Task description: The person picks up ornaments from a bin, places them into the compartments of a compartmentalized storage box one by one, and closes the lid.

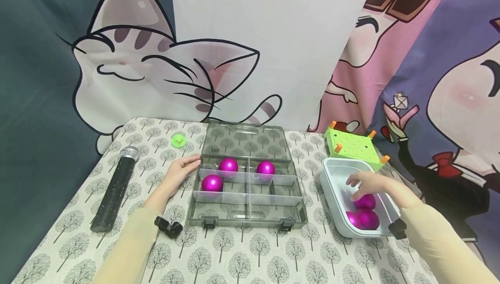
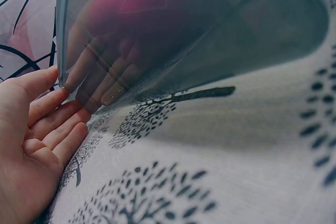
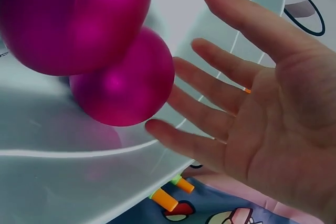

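Observation:
A grey see-through compartment box (image 1: 248,223) lies with its lid (image 1: 250,144) folded back. Inside are magenta balls: one back left (image 1: 228,166), one back right (image 1: 266,169) and one middle left (image 1: 212,183). My left hand (image 1: 180,172) has its extended fingers against the box's back left corner; the left wrist view shows the fingertips at the clear wall (image 2: 262,40). Over a pale tub (image 1: 332,206) at the right, my right hand (image 1: 371,183) reaches down with spread fingers. Three magenta balls (image 1: 368,219) sit there, and its fingertips are right beside one (image 3: 126,85).
A black microphone (image 1: 115,193) lies at the left of the tree-print cloth. Behind the box's left side sits a small green duck (image 1: 179,140). A green pegged toy (image 1: 353,145) with orange legs stands behind the tub. Cartoon curtains (image 1: 273,49) hang along the back.

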A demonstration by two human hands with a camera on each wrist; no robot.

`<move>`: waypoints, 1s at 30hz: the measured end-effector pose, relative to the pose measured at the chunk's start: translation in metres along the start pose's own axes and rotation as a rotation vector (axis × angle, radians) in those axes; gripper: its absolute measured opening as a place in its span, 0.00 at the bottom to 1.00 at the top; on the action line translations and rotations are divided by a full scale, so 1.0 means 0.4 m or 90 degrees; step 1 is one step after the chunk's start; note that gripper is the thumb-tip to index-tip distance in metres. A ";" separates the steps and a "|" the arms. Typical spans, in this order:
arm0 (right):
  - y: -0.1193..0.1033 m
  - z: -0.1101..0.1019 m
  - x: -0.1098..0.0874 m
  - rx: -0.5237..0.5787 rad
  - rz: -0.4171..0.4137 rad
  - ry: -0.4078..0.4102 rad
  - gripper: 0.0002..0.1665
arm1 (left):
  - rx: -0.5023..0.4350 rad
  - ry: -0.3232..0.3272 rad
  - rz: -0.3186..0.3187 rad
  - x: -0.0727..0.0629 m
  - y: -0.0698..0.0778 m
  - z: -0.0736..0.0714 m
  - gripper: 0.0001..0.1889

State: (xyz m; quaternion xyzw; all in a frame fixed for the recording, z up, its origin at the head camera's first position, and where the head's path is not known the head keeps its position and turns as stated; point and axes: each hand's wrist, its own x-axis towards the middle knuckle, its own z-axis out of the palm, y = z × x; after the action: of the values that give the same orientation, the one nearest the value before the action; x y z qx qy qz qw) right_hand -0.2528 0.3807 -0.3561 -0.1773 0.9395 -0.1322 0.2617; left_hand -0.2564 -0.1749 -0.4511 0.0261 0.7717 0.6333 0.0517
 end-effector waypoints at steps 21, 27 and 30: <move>-0.010 0.011 0.003 0.031 0.176 -0.139 0.29 | -0.004 -0.004 0.000 0.000 0.000 0.000 0.25; -0.009 0.012 0.001 0.008 0.173 -0.143 0.26 | -0.015 -0.001 0.001 0.033 -0.051 -0.005 0.26; -0.010 0.010 -0.001 0.012 0.166 -0.145 0.24 | -0.028 0.001 -0.005 0.051 -0.080 -0.008 0.27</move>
State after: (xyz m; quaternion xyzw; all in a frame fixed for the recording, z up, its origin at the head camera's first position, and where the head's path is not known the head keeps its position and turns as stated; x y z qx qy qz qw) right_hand -0.2494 0.3768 -0.3579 -0.0657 0.9174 -0.0849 0.3833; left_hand -0.2761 -0.1820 -0.4827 0.0215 0.7576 0.6502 0.0536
